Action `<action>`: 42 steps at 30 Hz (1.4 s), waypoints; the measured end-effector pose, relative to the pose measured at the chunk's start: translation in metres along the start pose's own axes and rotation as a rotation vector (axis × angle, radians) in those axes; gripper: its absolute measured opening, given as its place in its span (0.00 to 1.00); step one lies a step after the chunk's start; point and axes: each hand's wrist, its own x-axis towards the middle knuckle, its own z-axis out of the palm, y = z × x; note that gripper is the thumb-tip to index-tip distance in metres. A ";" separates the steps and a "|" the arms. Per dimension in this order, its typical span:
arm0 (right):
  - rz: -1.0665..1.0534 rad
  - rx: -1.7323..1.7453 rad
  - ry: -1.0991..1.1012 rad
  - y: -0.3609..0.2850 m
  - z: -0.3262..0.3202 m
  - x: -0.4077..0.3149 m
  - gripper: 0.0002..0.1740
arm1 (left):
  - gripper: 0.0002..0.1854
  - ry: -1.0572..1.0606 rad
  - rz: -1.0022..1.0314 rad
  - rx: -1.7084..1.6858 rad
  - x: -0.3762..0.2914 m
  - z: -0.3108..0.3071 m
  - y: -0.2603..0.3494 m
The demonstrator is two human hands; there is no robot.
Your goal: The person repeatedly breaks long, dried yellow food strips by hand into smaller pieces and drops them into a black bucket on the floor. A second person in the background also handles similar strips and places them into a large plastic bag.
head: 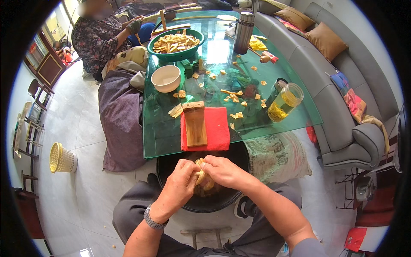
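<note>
My left hand and my right hand meet over a round black tub. Between their fingers is a pale yellow, fibrous strip, pinched by both; its exact kind is unclear. More brownish material lies in the tub, partly hidden beneath my hands. Just beyond them, a wooden block stand rests on a folded red cloth at the glass table's near edge. Pale cut pieces lie beside the stand, and others are scattered across the glass.
A green basin of cut pieces and a white bowl stand at left. A steel thermos and glass jar stand at right. A woven sack lies by the tub. Another person sits at far left.
</note>
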 end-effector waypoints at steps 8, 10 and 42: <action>0.168 0.393 -0.267 -0.001 0.000 -0.001 0.20 | 0.12 0.038 0.092 -0.070 -0.002 -0.004 -0.007; 0.135 0.332 -0.256 -0.009 -0.001 -0.004 0.25 | 0.11 0.059 0.013 -0.090 -0.003 -0.007 -0.005; -0.188 0.343 0.032 -0.011 0.021 -0.003 0.19 | 0.12 0.107 -0.276 -0.526 -0.005 -0.011 0.001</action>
